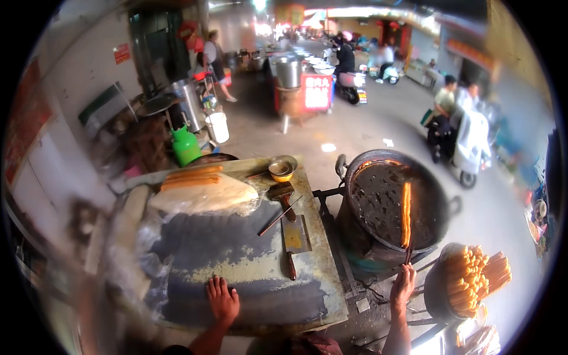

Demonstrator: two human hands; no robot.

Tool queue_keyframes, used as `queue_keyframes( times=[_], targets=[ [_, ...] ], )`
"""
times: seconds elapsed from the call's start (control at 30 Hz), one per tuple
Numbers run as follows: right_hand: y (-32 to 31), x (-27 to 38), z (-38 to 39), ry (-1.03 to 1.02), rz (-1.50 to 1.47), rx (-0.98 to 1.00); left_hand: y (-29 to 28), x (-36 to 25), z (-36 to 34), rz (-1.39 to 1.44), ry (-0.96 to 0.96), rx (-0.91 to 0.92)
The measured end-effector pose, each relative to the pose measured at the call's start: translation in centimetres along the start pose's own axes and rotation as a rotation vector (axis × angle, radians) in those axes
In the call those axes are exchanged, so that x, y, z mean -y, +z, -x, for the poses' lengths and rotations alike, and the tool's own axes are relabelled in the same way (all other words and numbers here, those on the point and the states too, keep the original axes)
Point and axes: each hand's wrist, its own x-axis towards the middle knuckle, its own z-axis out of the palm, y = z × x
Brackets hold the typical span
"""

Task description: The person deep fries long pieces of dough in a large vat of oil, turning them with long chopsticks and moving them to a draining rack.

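My left hand (223, 300) lies on the worktable (236, 267) near its front edge, fingers apart, holding nothing. In my right hand (403, 284) are long dark chopsticks (410, 253), gripped near their lower end. A golden fried dough stick (406, 214) is at their far end, over the dark oil in a big black pot (357, 235); whether it touches the oil I cannot tell. Beside my right hand stands a round container (434, 289) heaped with fried dough sticks (467, 281). A cleaver (294, 236) and a thin rod (278, 218) rest on the table.
Pale dough (207, 198) under clear plastic lies at the table's back left, with a brush (283, 198) and a bowl (282, 168) at the back right. Beyond are a green gas cylinder (186, 145), a white bucket (218, 128) and scooter riders (452, 115) at the right.
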Motion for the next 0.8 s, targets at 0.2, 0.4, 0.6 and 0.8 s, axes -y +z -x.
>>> queue_keyframes(
  times=[0.2, 0.4, 0.6, 0.8],
  targets=[
    [0.1, -0.6, 0.1, 0.021, -0.041, 0.005, 1.3, 0.7, 0.3, -0.017, -0.007, -0.029],
    [-0.7, -0.3, -0.2, 0.025, -0.067, -0.033, 1.0, 0.3, -0.8, -0.044, -0.067, 0.023],
    [-1.0, 0.0, -0.4, 0.029, -0.125, -0.038, 4.4, -0.8, -4.3, -0.081, -0.480, -0.137],
    [-1.6, -0.2, -0.7, 0.048, -0.102, -0.021, 6.7, -1.2, -4.6, -0.237, -0.462, -0.191]
  ],
)
